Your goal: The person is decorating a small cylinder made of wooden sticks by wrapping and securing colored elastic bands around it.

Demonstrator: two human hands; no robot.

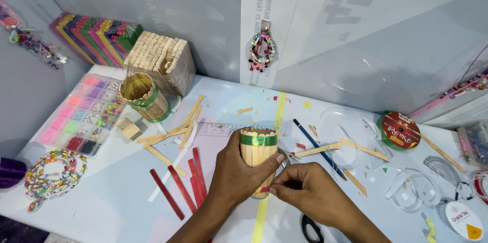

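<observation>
My left hand point(238, 178) wraps around a small cup made of upright wooden craft sticks point(257, 150), which has a green ribbon band near its top rim. The cup stands on the white table point(101, 207) over a yellow tape line. My right hand point(307, 193) pinches at the cup's lower edge, where a bit of red shows between the fingertips. Several loose red sticks point(185, 182) lie just left of my left hand.
A second stick cup point(145, 96) with green bands lies tilted at back left, in front of a block of stacked sticks point(161, 60). A bead organiser box point(81, 113), bead bracelets point(51, 172), a blue pencil point(317, 146), plain sticks, ribbon spool point(400, 131) and tape rolls surround the work spot.
</observation>
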